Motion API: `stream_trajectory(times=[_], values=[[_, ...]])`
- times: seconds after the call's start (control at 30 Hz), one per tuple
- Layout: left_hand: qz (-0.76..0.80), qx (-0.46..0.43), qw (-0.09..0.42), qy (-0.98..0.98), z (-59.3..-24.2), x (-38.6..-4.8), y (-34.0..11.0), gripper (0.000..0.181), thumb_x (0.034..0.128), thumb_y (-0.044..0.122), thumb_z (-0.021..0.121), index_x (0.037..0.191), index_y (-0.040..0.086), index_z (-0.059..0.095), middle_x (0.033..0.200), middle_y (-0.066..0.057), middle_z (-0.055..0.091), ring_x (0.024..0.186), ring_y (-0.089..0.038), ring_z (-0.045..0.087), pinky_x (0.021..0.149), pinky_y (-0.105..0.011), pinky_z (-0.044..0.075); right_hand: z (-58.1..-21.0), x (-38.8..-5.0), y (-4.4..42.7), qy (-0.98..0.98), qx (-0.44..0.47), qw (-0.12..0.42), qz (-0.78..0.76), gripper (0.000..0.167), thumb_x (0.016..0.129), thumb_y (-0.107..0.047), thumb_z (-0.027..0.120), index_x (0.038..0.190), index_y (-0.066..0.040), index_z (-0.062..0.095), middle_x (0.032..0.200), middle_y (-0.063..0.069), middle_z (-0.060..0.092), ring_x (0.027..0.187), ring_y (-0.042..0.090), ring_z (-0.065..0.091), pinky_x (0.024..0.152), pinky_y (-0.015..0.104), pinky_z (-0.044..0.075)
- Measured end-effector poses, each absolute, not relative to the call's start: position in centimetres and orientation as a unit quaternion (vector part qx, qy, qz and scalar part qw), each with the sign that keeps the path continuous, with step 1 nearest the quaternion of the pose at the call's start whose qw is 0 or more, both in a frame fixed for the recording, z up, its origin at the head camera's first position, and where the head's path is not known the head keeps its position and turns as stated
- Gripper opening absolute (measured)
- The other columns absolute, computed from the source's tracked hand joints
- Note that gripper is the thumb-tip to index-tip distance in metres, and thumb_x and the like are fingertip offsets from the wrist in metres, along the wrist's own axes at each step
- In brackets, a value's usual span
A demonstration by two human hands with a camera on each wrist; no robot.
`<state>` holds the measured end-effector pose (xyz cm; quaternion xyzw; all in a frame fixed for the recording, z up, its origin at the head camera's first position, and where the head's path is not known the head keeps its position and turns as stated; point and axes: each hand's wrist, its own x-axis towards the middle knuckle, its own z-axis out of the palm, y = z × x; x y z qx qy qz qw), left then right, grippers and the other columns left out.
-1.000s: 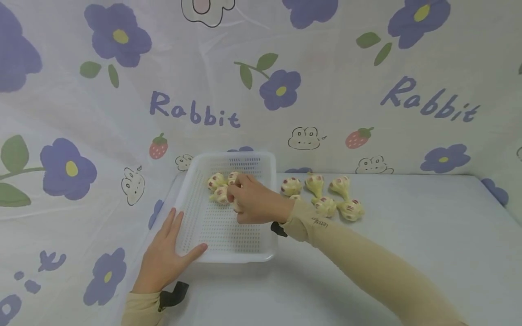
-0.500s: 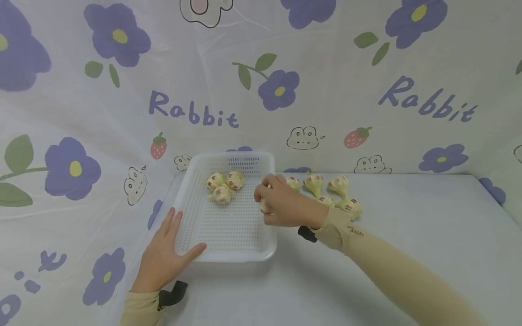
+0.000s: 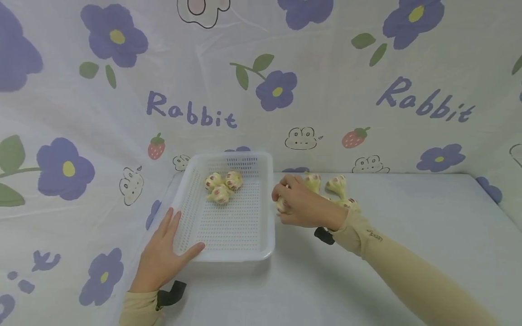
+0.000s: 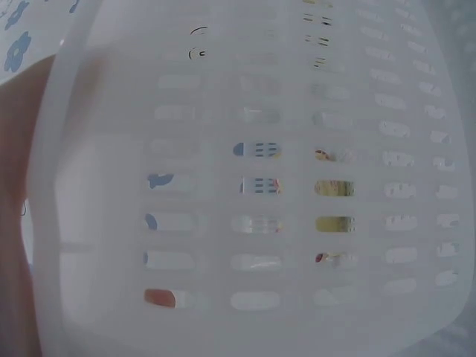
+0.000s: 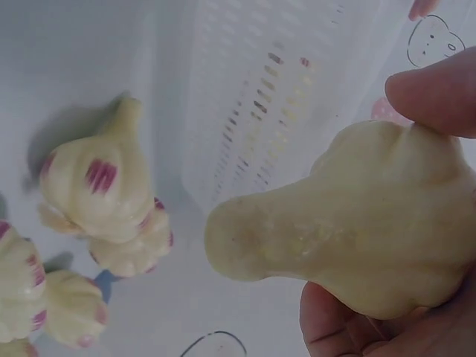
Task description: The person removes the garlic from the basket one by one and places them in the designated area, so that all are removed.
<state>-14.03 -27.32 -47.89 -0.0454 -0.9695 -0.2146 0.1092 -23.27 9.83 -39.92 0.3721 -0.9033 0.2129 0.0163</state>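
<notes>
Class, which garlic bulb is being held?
The bulb gripped by the right hand, beside the basket; the other visible bulbs lie in it or on the table.

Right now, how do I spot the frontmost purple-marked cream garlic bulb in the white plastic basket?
Find the white perforated plastic basket, with the person's left hand at its left side. Toward its far end sit three cream, purple-marked garlic bulbs. The target bulb lies nearest the person, its stem pointing left.

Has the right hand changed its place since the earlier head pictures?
Yes. The right hand has moved rightward, from over the white plastic basket to beside it.
</notes>
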Motion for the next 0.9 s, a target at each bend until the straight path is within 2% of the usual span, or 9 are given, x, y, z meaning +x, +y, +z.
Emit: stream_trajectory(times=[0.3, 0.57, 0.8, 0.9], values=[[-0.216, -0.048, 0.115, -0.968, -48.2, -14.0, -27.5, 0.106, 0.0888, 0.068, 0.069, 0.165, 0.006, 0.028, 0.173, -0.019, 0.020, 0.154, -0.047, 0.030, 0.116, -0.068, 0.037, -42.7, -23.8, 10.4, -0.896, 0.385, 0.043, 0.218, 0.029, 0.077, -0.002, 0.074, 0.103, -0.008, 0.063, 0.105, 0.010, 0.053, 0.102, 0.027, 0.043, 0.082, 0.036, 0.042], [-0.218, -0.052, 0.121, -0.967, -48.6, -14.1, -27.6, 0.106, 0.0889, 0.068, 0.069, 0.165, 0.007, 0.027, 0.173, -0.018, 0.019, 0.155, -0.046, 0.029, 0.115, -0.068, 0.038, -47.1, -24.4, 10.3, -0.898, 0.388, 0.045, 0.202, 0.025, 0.080, -0.004, 0.075, 0.101, -0.011, 0.063, 0.107, 0.011, 0.054, 0.102, 0.026, 0.045, 0.079, 0.033, 0.044], [-0.218, -0.055, 0.130, -0.966, -48.8, -14.2, -27.7, 0.105, 0.0884, 0.067, 0.070, 0.165, 0.007, 0.029, 0.173, -0.017, 0.020, 0.154, -0.046, 0.031, 0.113, -0.068, 0.039, -49.8, -24.8, 9.9, -0.892, 0.410, 0.111, 0.153, 0.024, 0.079, -0.009, 0.076, 0.099, -0.011, 0.064, 0.104, 0.011, 0.057, 0.097, 0.025, 0.048, 0.079, 0.035, 0.044], [-0.218, -0.054, 0.126, -0.966, -48.8, -14.3, -27.7, 0.106, 0.0885, 0.068, 0.069, 0.165, 0.007, 0.028, 0.174, -0.017, 0.019, 0.154, -0.046, 0.031, 0.114, -0.068, 0.038, -50.4, -24.9, 9.7, -0.895, 0.407, 0.116, 0.141, 0.025, 0.079, -0.011, 0.078, 0.099, -0.011, 0.064, 0.103, 0.010, 0.057, 0.094, 0.023, 0.048, 0.078, 0.034, 0.043]])
